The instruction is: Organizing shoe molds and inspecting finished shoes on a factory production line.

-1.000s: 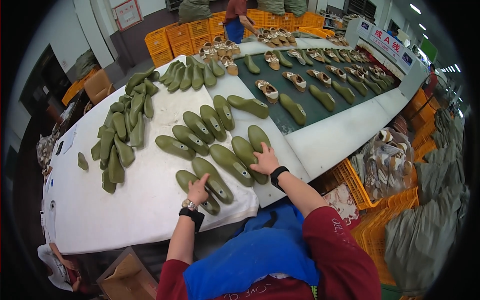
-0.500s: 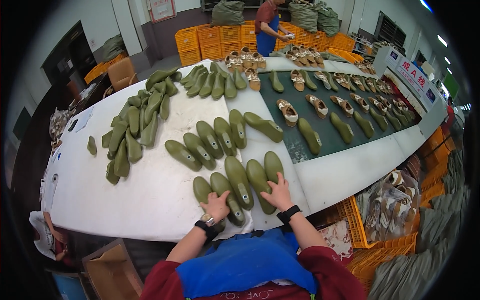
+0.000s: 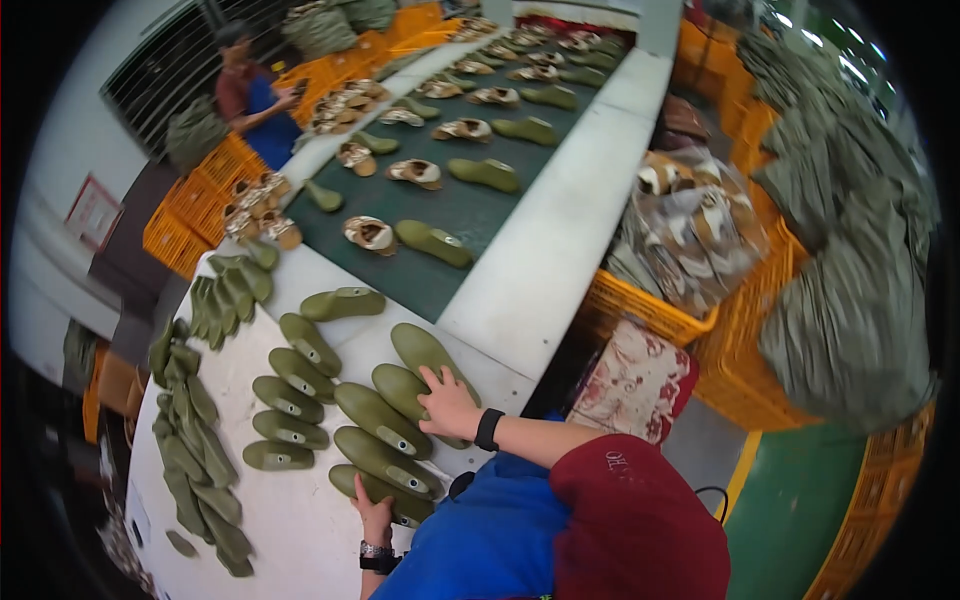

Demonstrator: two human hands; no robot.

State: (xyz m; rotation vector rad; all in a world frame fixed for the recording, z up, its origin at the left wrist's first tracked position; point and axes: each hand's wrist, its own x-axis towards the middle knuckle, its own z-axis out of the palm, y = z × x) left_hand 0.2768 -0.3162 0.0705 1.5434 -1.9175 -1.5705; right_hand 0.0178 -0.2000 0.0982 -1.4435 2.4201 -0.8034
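Right fingers (image 3: 435, 382): spread over two green lasts (image 3: 420, 347), long axes slanting forward-left on the table (image 3: 300, 515); left fingers (image 3: 361, 492): parted against the end last (image 3: 402, 503) opposite; neither hand closed

Shoes (image 3: 415, 173) and lasts (image 3: 484, 175) along a belt (image 3: 400, 285) show a shoe factory.

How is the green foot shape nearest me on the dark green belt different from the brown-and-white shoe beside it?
The foot shape is mostly green; the shoe is brown and white. The foot shape looks closed on top; the shoe has an opening. The foot shape looks longer than the shoe. Both lie on the belt.
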